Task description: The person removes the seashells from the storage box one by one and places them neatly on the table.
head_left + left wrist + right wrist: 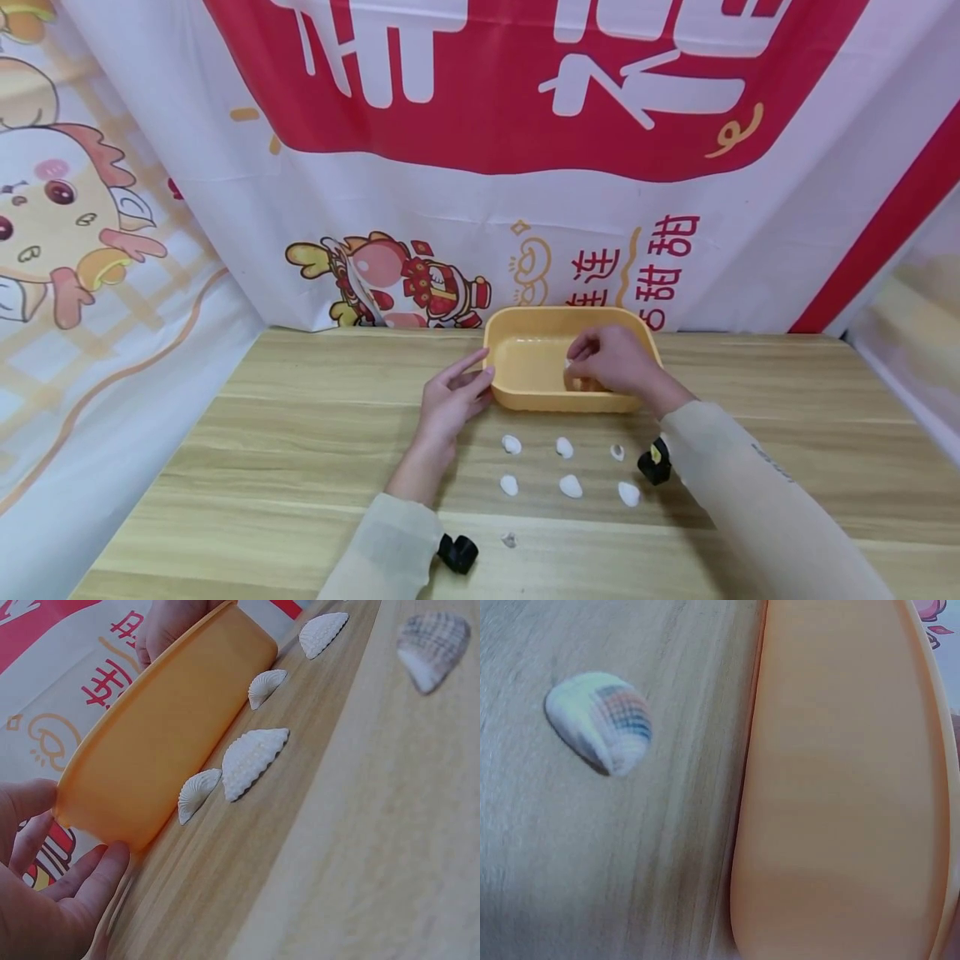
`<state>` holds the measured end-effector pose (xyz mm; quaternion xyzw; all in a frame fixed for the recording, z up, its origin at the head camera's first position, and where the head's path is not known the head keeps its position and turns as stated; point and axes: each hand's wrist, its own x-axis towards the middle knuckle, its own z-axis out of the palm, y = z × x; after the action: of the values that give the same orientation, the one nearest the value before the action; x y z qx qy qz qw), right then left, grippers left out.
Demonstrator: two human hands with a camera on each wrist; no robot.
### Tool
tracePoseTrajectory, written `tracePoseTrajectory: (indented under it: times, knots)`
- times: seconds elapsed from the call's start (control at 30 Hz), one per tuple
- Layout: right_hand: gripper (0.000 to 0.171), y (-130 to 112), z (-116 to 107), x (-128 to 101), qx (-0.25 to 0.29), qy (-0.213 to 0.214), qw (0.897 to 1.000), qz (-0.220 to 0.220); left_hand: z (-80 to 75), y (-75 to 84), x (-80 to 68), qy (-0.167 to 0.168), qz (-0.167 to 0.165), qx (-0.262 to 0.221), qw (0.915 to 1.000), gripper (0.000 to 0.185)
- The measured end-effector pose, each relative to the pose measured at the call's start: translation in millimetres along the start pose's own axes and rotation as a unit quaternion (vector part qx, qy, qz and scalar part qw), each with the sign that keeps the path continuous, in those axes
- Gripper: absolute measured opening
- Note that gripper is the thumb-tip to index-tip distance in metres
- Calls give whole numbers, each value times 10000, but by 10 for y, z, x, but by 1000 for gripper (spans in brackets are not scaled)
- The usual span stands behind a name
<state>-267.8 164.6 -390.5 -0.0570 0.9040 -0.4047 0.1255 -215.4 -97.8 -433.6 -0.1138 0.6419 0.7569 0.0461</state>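
Note:
A yellow plastic basin (525, 402) stands at the back of the table. My left hand (447, 404) touches its left end with fairly straight fingers, some at the rim and some lower on the wall. Over the inside of the basin, my right hand (611, 360) has its fingers bent together, pinching a small white seashell (567, 364) mostly hidden by the fingertips. In front of the basin lie two rows of white seashells (571, 486). The right wrist view shows one shell (604, 724) with a dark and orange ribbed patch beside the basin wall.
A greyish seashell (509, 540) lies alone nearer the front of the wooden table (300, 450). Behind the basin hangs a printed cloth (450, 200), close to its back rim. Black straps (458, 553) sit by both wrists.

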Motion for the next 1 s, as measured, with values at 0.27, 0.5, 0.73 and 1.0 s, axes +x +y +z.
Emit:
tracePoseTrajectory:
  times: [0.27,0.5,0.73,1.0]
  knots:
    - [20,-28,-37,-6,34,84,9997,-248,5,-8,9,23,-48,25,10000,39]
    - [19,-122,-81,-50,-93,435,9976,-539,4,4,4,49,-95,26,9999,39]
    - [20,-235,-133,-121,-110,633,9958,-654,3,-7,-5,48,41,-17,10000,38]
    - [20,-359,-161,-290,10,795,9942,-726,-1,-9,-2,9,68,24,10000,39]
